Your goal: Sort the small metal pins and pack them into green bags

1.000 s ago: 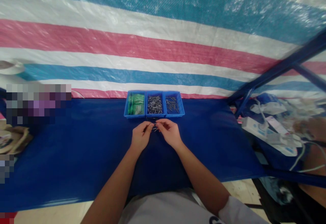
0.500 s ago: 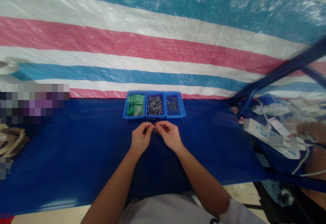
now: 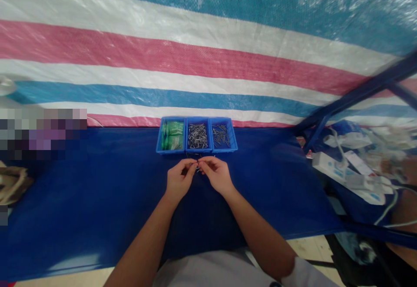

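My left hand (image 3: 179, 177) and my right hand (image 3: 216, 174) meet fingertip to fingertip just in front of three blue bins. Both are closed in a pinch. Whatever lies in the pinch is too small to make out. Thin metal pieces (image 3: 197, 170) show just below the fingertips; whether they are held or lie on the table, I cannot tell. The left bin (image 3: 170, 151) holds green-and-clear packets (image 3: 174, 135). Many short metal pins or screws (image 3: 197, 136) fill the middle bin (image 3: 199, 150). Fewer, similar slim pieces (image 3: 221, 135) lie in the right bin (image 3: 224, 150).
The bins stand at the back of a blue-covered table (image 3: 124, 195), against a striped tarpaulin (image 3: 195, 61). A blue metal frame (image 3: 316, 132) rises at right, beside a white power strip (image 3: 329, 167) with cables and plastic bags. A brown open bag or box (image 3: 14, 185) sits at left.
Both hands stay pinched together in nearly the same place, with only slight finger movement. The view has shifted a little.
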{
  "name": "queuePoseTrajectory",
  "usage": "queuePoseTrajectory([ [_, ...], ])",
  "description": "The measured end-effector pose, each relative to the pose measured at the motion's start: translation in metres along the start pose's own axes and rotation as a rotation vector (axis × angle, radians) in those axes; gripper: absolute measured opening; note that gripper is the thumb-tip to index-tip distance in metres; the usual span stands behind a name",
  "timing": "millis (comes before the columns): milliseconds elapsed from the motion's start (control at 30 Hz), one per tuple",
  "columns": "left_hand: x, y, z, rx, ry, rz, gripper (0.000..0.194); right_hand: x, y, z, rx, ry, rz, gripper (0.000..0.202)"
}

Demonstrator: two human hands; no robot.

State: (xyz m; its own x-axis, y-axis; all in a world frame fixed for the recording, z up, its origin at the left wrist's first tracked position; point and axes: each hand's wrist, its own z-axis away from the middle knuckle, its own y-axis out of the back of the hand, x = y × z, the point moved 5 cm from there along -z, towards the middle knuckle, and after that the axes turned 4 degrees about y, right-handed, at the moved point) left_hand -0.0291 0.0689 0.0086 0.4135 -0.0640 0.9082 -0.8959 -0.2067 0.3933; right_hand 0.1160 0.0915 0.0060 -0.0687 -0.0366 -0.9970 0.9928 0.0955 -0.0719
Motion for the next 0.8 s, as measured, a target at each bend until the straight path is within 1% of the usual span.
queuePoseTrajectory([
  [100, 0.0, 0.001, -0.001, 0.002, 0.003, -0.024, 0.022, 0.002, -0.001, 0.001, -0.019, 0.009, 0.019, 0.019],
  [233, 0.0, 0.004, -0.002, 0.007, 0.018, -0.066, 0.024, -0.002, -0.003, 0.005, -0.066, 0.123, 0.158, 0.015],
  [333, 0.0, 0.005, -0.002, -0.006, 0.036, -0.094, 0.03, -0.006, -0.004, 0.008, -0.099, 0.193, 0.238, 0.013],
  [433, 0.0, 0.004, -0.001, -0.02, 0.041, -0.077, 0.032, -0.005, -0.002, 0.007, -0.072, 0.189, 0.227, 0.013],
  [533, 0.002, 0.002, -0.001, -0.03, 0.011, -0.02, 0.023, -0.001, 0.0, 0.005, -0.025, 0.14, 0.16, 0.016],
  [600, 0.003, 0.001, -0.001, -0.031, -0.011, 0.001, 0.021, 0.0, 0.001, 0.004, -0.008, 0.128, 0.155, 0.016],
  [700, 0.004, 0.001, -0.002, -0.026, -0.033, -0.007, 0.019, -0.002, 0.0, 0.004, -0.012, 0.169, 0.192, 0.015],
  [800, 0.004, 0.002, -0.002, -0.026, -0.047, -0.061, 0.024, -0.009, -0.003, 0.006, -0.051, 0.26, 0.268, 0.013],
])
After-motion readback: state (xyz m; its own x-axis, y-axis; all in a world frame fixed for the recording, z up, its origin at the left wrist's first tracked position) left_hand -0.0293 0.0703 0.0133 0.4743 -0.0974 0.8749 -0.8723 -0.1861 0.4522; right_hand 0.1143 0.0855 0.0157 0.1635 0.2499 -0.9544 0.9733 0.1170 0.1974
